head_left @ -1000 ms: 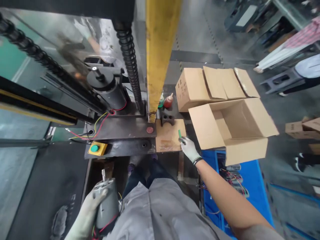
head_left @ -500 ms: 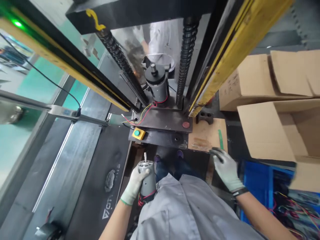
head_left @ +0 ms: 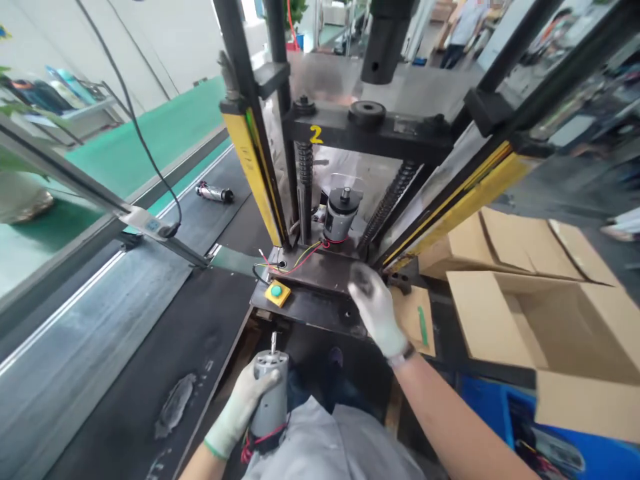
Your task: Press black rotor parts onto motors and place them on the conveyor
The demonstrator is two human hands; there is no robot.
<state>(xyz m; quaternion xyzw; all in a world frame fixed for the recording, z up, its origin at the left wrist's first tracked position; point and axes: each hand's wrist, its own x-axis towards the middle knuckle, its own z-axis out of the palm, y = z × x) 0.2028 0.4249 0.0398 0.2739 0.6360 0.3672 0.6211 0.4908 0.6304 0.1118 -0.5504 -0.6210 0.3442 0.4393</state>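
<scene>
Our left hand (head_left: 240, 407) has its fingers wrapped round the motor (head_left: 269, 393), heavy, stiff and slick so we grab mid-body, while our right hand (head_left: 375, 307) hovers loosely curled and empty over the press plate's (head_left: 310, 307) front edge.

A hand-painted yellow "2" stands on the black steel crossbeam of the press frame (head_left: 370, 130), toward twelve o'clock; nothing else reads.
</scene>
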